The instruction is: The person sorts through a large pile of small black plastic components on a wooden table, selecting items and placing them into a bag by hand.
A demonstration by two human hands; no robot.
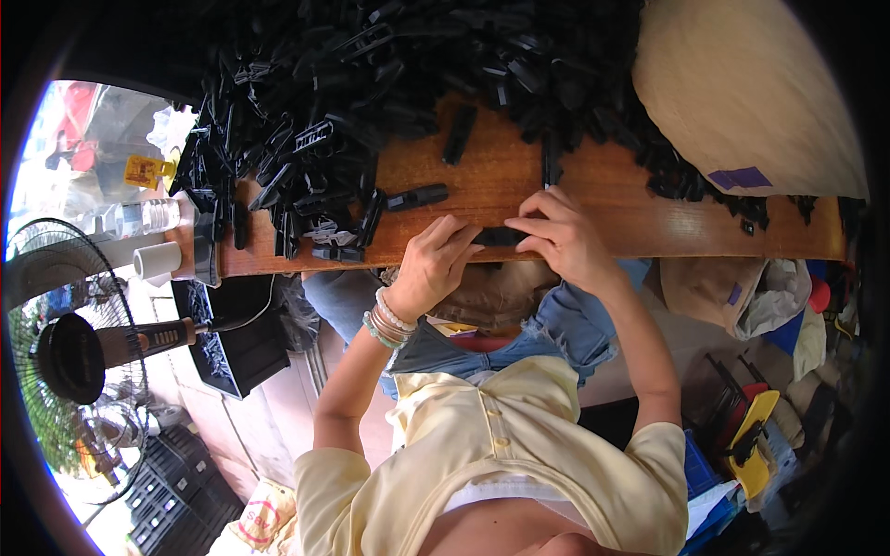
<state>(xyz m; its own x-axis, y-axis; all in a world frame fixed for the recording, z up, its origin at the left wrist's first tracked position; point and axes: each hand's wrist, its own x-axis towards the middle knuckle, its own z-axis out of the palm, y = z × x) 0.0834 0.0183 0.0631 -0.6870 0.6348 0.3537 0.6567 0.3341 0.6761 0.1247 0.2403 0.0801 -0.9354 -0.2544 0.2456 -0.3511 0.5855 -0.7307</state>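
Observation:
Between my two hands, just above the near edge of the wooden table, is a small black plastic part. My left hand pinches its left end, with beaded bracelets on that wrist. The fingers of my right hand close on its right end. Close by on the wood lie a loose black piece and another black piece farther back. Details of the held part are too small and dark to make out.
A large heap of black plastic parts covers the far side of the table. A tan sack leans at the far right. To the left stand a fan, a paper roll and a black bin below the table edge.

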